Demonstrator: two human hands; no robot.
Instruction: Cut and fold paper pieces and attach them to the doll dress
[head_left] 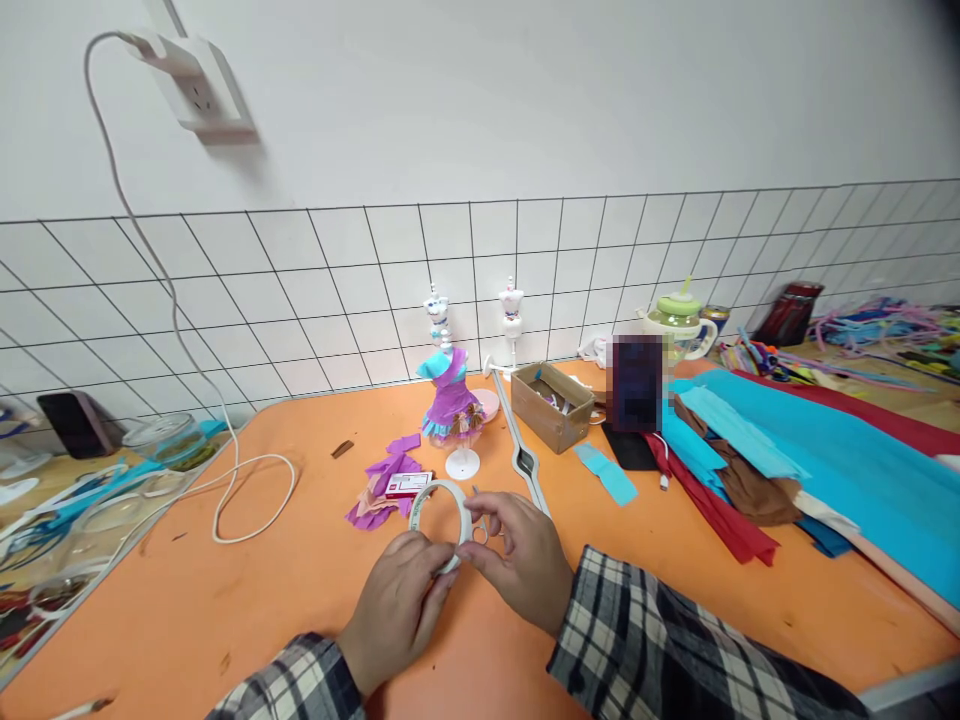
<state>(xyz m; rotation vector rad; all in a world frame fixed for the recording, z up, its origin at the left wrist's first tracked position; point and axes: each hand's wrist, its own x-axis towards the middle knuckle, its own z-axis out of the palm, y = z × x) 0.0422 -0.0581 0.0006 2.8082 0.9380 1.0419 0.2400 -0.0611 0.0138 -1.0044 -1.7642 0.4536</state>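
A narrow white roll of tape (pixel 465 522) stands on edge between my two hands, low over the orange table (pixel 300 600). My left hand (pixel 397 610) grips its lower left rim with the fingers closed. At the right side of the roll, my right hand (pixel 529 560) pinches the edge between thumb and fingers. Small scissors (pixel 481 534) show in part behind my right fingers. Just beyond the roll, a miniature dress form wears a purple and blue ruffled dress (pixel 451 400) on a white base. Purple crepe paper scraps (pixel 394 470) and a small red-and-white box (pixel 409 484) lie to its left.
Two bare miniature dress forms (pixel 511 310) stand by the tiled wall. A cardboard box (pixel 551 410) and an upright phone (pixel 636 385) are behind my right hand. Crepe paper sheets (pixel 840 430) cover the right side. A white cable (pixel 289 490) loops on the left.
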